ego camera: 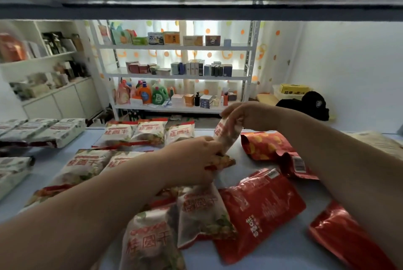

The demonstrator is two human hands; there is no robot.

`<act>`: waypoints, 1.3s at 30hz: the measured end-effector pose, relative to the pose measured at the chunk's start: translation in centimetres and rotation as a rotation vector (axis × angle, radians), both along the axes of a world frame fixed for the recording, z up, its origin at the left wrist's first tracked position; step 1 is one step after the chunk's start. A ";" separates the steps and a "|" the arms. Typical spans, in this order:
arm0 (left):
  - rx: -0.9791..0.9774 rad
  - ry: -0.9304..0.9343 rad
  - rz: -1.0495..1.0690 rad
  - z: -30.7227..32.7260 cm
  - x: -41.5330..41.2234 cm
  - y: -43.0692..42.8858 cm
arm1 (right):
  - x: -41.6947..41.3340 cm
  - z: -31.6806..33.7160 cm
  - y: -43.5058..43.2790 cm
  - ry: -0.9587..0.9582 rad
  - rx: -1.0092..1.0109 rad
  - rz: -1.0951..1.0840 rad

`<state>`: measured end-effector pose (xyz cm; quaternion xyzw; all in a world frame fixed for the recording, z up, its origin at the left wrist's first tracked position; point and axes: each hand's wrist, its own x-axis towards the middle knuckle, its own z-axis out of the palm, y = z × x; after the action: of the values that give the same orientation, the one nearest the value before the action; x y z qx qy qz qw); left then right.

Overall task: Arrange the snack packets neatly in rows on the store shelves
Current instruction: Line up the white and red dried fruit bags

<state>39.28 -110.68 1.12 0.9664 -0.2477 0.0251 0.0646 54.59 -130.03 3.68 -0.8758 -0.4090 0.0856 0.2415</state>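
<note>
Head view: white packet [226, 136] held lengthwise near-to-far, left hand [192, 158] gripping its near end, right hand [237, 115] pinching the far; far row [150, 130] ends just left.

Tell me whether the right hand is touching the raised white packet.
Touching. The head view shows the right hand pinching the top of the white packet, with the left hand gripping its lower end.

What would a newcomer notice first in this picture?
The two bare hands in the middle: the left hand grips the lower end, and the right hand pinches the top, of a white plastic snack packet with red characters, above the pale blue shelf. To the right, glossy red foil packets lie loose and crooked, while matching white packets lie in a tidy row behind.
</note>
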 end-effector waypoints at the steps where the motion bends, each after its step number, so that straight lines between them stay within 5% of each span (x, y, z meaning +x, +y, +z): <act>1: -0.005 0.011 -0.002 0.0 -0.1 0.2 | 0.5 0.0 -0.1 0.126 -0.019 -0.015; 6: -0.011 0.020 -0.023 0.0 -0.1 1.3 | 2.2 0.1 -0.6 0.530 0.053 -0.145; 10: -0.209 0.162 0.088 -0.2 0.0 1.7 | 2.9 -1.4 1.2 -0.003 -0.262 -0.124; 13: -0.239 0.224 0.102 -0.1 0.4 2.0 | 2.4 -1.7 3.2 -0.086 -0.309 0.028; 17: -0.262 0.198 0.092 0.0 0.7 3.2 | 1.8 -2.0 4.9 -0.290 -0.333 -0.039; 22: -0.191 0.102 0.083 0.0 0.4 4.3 | 2.0 -3.3 6.6 -0.227 -0.593 -0.069; 39: 0.109 -0.015 0.069 1.2 -2.9 3.9 | -6.5 0.9 5.7 -0.342 -0.398 0.034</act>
<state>36.33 -106.77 2.29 0.9762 -0.2155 0.0210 0.0089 48.09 -124.34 4.58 -0.9007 -0.4339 0.0189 -0.0096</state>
